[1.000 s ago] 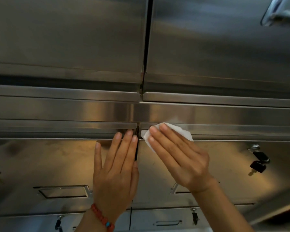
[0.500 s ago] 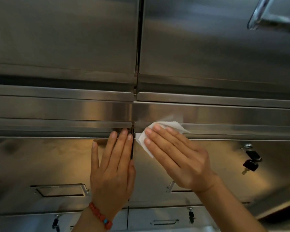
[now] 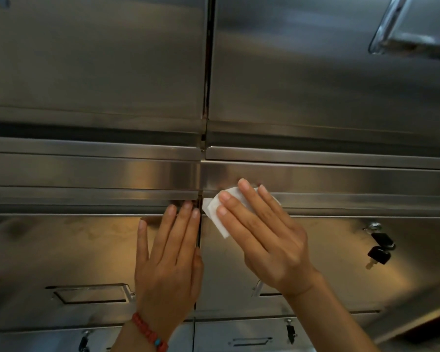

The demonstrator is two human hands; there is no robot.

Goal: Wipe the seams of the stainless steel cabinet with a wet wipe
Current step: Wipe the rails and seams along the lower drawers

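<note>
A stainless steel cabinet fills the view, with a dark vertical seam running down its middle. My right hand presses a white wet wipe flat against the door just right of the seam, below the horizontal rail. Its fingers are straight and cover most of the wipe. My left hand lies flat on the left door, fingers straight, its fingertips at the rail's lower edge and its thumb side along the seam. A red bead bracelet circles the left wrist.
Recessed pull handles sit in the lower doors. Black keys hang from a lock at the right, and more keys hang on the bottom row. A large chrome handle sticks out at the top right.
The right hand with the wipe has slid slightly up toward the rail beside the seam. The left hand stays flat on the left door. The camera view has shifted a little.
</note>
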